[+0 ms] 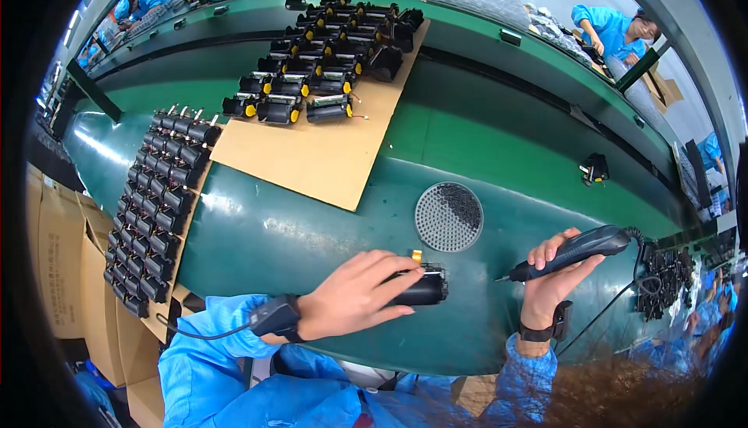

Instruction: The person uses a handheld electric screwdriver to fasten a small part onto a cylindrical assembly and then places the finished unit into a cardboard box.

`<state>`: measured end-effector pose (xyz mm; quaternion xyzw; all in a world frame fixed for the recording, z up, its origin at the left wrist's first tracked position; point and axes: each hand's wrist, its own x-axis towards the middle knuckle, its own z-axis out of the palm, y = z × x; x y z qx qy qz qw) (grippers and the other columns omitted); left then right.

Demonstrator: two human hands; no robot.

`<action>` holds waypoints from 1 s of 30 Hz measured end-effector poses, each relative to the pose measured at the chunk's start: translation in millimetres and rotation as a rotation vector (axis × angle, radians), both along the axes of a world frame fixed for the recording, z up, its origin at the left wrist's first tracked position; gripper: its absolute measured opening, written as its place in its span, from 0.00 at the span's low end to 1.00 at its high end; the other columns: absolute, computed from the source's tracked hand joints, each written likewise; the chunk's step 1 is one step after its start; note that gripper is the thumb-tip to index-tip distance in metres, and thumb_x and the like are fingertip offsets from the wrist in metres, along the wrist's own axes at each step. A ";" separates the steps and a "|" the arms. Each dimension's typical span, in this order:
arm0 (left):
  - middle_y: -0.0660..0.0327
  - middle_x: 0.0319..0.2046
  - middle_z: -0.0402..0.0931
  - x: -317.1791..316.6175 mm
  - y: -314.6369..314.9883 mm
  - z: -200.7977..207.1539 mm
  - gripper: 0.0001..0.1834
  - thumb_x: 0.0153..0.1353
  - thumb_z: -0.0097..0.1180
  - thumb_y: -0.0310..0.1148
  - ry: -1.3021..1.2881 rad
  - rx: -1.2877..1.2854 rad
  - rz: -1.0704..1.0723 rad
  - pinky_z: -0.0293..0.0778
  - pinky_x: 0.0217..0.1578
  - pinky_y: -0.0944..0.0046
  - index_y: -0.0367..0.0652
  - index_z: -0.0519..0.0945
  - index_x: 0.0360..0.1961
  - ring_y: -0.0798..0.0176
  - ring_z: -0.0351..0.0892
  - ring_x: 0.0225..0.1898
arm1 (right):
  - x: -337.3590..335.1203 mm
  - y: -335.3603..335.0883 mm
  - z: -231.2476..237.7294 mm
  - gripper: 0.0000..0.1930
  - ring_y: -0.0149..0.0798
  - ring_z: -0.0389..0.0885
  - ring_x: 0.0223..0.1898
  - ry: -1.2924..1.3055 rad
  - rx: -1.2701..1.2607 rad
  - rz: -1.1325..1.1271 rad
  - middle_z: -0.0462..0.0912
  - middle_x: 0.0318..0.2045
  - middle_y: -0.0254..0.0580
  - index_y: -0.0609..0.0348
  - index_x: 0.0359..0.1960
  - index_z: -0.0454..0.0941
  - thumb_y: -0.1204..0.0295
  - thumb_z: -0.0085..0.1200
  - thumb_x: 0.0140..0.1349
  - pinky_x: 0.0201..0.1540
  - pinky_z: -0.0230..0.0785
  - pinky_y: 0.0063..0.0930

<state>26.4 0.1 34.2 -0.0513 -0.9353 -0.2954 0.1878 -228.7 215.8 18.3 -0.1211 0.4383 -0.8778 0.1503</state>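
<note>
My left hand (354,288) rests over a black plastic housing (421,288) on the green table, its fingers curved across the top and thumb along the near side. A small orange-yellow tab (417,256) sticks up at the housing's far edge. To the right, my right hand (549,276) is closed round a black electric screwdriver (576,253). The tool lies nearly level, its tip pointing left toward the housing but apart from it. Beyond the housing sits a round grey dish (449,216) with many small holes, dark screws heaped toward its upper right.
Rows of black parts with yellow caps (327,62) stand on a cardboard sheet (296,167). More black housings (160,210) line the left. A lone black part (596,169) lies far right. Dark parts (662,280) pile beside the screwdriver's cord (604,313). Several people work beyond.
</note>
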 end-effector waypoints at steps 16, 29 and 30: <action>0.60 0.57 0.78 -12.0 10.5 -16.0 0.29 0.54 0.75 0.37 -0.051 -0.021 0.061 0.75 0.51 0.56 0.43 0.82 0.57 0.54 0.79 0.54 | 4.2 -1.4 4.0 0.39 0.33 0.68 0.18 0.009 0.024 0.000 0.68 0.21 0.34 0.53 0.49 0.70 0.27 0.29 0.73 0.25 0.64 0.29; 0.57 0.61 0.75 -11.3 -7.8 -23.4 0.32 0.55 0.73 0.39 -0.053 -0.086 -0.054 0.73 0.53 0.54 0.42 0.80 0.61 0.52 0.75 0.59 | 34.2 -54.3 39.5 0.46 0.31 0.70 0.19 0.288 -0.106 0.106 0.72 0.24 0.33 0.52 0.54 0.68 0.19 0.34 0.63 0.25 0.68 0.31; 0.57 0.60 0.75 -12.1 -8.4 -23.3 0.33 0.55 0.73 0.40 -0.050 -0.072 -0.049 0.73 0.53 0.54 0.42 0.79 0.61 0.52 0.75 0.59 | 34.5 -62.2 40.7 0.46 0.31 0.70 0.18 0.330 -0.120 0.145 0.72 0.23 0.33 0.52 0.54 0.68 0.19 0.35 0.62 0.24 0.67 0.30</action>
